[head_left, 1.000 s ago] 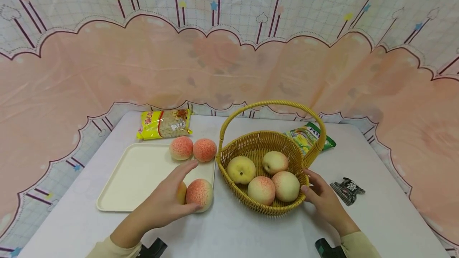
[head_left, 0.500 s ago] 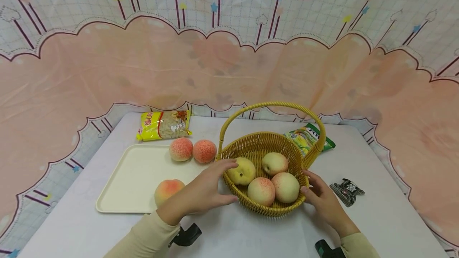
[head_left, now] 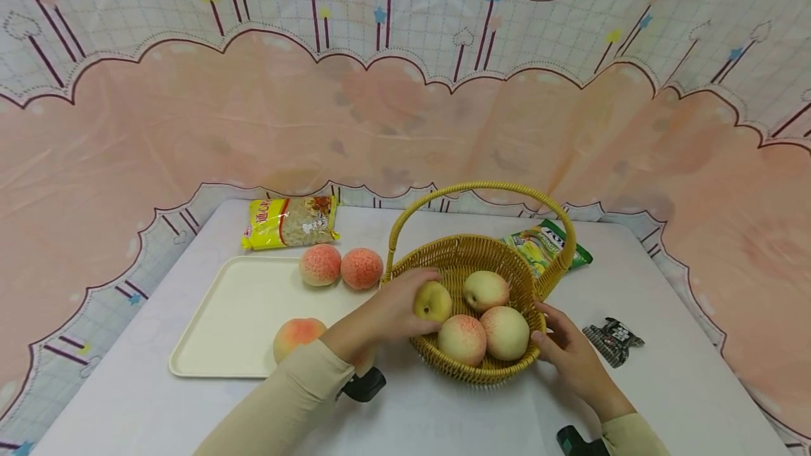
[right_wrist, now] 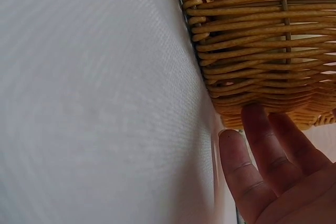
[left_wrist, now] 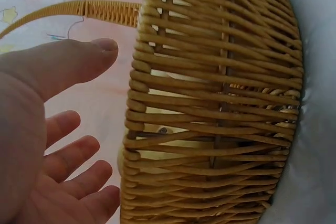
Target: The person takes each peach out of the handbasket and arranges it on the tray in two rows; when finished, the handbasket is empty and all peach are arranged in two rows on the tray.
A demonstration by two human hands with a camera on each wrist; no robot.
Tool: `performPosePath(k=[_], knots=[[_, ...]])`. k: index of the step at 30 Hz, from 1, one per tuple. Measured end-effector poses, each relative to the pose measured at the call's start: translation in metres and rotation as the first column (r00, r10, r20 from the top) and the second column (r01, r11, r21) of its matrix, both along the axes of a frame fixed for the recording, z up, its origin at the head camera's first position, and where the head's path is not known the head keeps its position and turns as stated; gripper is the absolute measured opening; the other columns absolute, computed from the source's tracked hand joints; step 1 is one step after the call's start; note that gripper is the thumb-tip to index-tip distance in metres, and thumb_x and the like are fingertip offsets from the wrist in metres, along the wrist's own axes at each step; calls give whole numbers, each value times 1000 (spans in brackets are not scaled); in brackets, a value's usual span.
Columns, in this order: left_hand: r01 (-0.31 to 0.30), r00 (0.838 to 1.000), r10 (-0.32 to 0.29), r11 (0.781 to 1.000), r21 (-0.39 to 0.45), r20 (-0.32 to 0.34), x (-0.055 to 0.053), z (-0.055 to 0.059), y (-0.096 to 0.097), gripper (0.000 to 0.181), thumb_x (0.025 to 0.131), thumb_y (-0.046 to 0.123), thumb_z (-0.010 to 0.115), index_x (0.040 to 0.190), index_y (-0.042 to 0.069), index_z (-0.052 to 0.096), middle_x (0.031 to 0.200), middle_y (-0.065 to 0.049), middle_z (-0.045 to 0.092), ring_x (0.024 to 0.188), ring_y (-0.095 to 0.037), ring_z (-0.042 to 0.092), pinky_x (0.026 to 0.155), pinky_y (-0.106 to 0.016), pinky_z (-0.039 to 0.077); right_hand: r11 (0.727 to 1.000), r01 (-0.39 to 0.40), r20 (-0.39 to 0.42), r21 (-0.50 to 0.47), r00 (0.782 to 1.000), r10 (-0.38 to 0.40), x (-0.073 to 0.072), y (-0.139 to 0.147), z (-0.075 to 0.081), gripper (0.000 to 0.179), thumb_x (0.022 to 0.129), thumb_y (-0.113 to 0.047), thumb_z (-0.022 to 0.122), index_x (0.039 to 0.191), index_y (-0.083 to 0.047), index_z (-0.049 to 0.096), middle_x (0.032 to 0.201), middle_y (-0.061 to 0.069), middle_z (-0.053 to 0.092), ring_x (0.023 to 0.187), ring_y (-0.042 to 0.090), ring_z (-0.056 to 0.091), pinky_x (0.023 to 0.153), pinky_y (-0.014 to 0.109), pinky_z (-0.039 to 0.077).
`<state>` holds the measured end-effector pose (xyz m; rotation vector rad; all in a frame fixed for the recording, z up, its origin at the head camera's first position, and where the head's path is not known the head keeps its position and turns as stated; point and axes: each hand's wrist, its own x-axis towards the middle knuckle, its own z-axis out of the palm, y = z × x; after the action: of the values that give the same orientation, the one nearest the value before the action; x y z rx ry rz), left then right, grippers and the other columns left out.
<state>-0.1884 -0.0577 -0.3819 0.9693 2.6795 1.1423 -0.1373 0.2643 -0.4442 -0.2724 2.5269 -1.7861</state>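
Observation:
A wicker basket [head_left: 465, 252] with an arched handle holds a yellow peach [head_left: 433, 302] at its left and several blushed peaches [head_left: 462, 340]. My left hand [head_left: 393, 307] reaches over the basket's left rim, its thumb and fingers spread around the yellow peach. In the left wrist view, the thumb and fingers [left_wrist: 79, 148] stand apart beside the rim, not closed. My right hand [head_left: 573, 357] rests against the basket's right side. In the right wrist view, its nearly straight fingers [right_wrist: 262, 150] touch the woven wall.
Left of the basket lies a cream tray [head_left: 222, 322], with two red peaches [head_left: 319, 264] at its back right and an orange one [head_left: 298, 336] in front. Another peach [head_left: 365, 361] is mostly hidden behind my left arm. Bags [head_left: 291, 222] and a dark packet [head_left: 612, 340] surround them.
My left hand has moved right from the peach at the tray's front right corner, over the basket rim to the yellow peach. My right hand stays at the basket's side.

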Motion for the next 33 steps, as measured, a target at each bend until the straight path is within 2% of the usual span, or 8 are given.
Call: performPosePath(k=[6, 10, 21, 33], knots=[[-19, 996, 21, 999, -27, 82, -10, -2, 6, 73, 82, 15, 81, 145, 1, 47, 147, -17, 47, 138, -33, 41, 113, -45, 32, 1000, 8, 10, 9, 1000, -8, 0, 0, -1, 53, 104, -11, 53, 151, 3, 33, 141, 39, 41, 102, -1, 58, 77, 29, 58], [-24, 993, 28, 999, -43, 110, -16, -5, 8, 72, 81, 14, 81, 144, 1, 48, 146, -16, 48, 135, -33, 44, 111, -46, 36, 1000, 14, 12, 15, 1000, -14, 1, 0, -1, 52, 104, -11, 54, 151, 2, 34, 141, 39, 41, 102, 0, 59, 76, 29, 58], [-28, 990, 45, 991, -127, 132, -27, -2, 16, 75, 80, 17, 80, 146, 2, 46, 147, -14, 49, 133, -28, 45, 111, -42, 36, 1000, 15, 5, 26, 1000, -15, -1, 1, -1, 52, 104, -12, 54, 151, 1, 35, 142, 38, 41, 103, 1, 58, 77, 29, 58], [-1, 988, 31, 980, -200, 151, -34, -2, 21, 74, 81, 17, 80, 145, 0, 47, 144, -16, 51, 127, -28, 49, 105, -40, 41, 1000, 2, 7, 2, 1000, -2, -1, 2, -2, 53, 104, -11, 54, 152, 1, 34, 143, 38, 40, 103, 0, 58, 77, 30, 58]])
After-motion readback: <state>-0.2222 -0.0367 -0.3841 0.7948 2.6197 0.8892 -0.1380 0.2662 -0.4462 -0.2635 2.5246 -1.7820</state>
